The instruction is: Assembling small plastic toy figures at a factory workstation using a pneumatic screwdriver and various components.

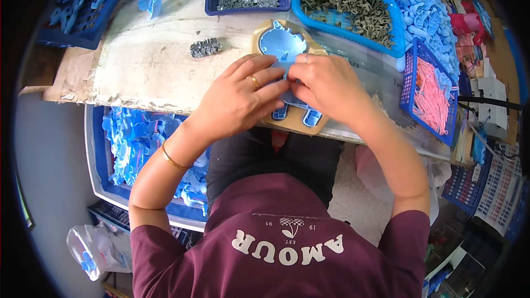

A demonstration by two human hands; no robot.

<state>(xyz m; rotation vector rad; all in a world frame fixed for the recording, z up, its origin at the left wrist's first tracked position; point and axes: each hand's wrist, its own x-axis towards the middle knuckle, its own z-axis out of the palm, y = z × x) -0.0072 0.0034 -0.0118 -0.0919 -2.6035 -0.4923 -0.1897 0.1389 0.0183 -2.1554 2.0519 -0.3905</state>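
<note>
A light-blue hollow plastic toy shell (282, 42) lies open side up in a tan holder (312, 127) at the table's front edge. Its round top and two short feet show; its middle is mostly hidden by my hands. My left hand (241, 92) rests over the shell's left side, fingers stretched and slightly apart. From the right, my right hand (329, 84) reaches onto the shell's middle with thumb and fingers drawn together; whatever they pinch is too small or hidden to make out. A little pile of dark metal pieces (205, 48) lies left of the holder.
Behind the holder stand a dark-blue basket (207, 5) of small silvery parts and a bright-blue basket (402, 49) of brownish parts. Blue plastic parts (422, 14) heap at the right, near a basket of pink sticks (430, 99). Below the table, a tub (99, 179) holds blue pieces.
</note>
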